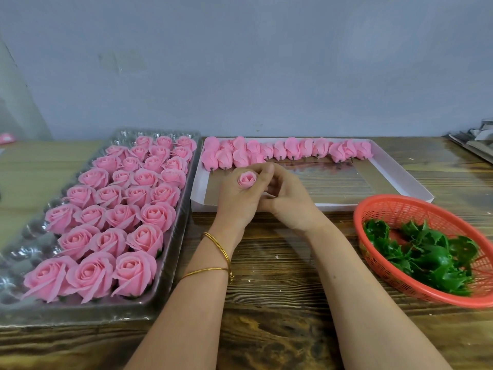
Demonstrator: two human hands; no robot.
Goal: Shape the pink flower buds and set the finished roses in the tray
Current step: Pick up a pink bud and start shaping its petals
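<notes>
Left grip [237, 198] wrapped round the bud [247, 180], up over the box [341, 207] | right grip [288, 201] curled against it, pinch unclear | risk: squeeze too hard and petals crease or tear before the tray [80, 313]

Soft, even light; glare on the clear tray [32, 231]; wide-angle bending at edges.
</notes>
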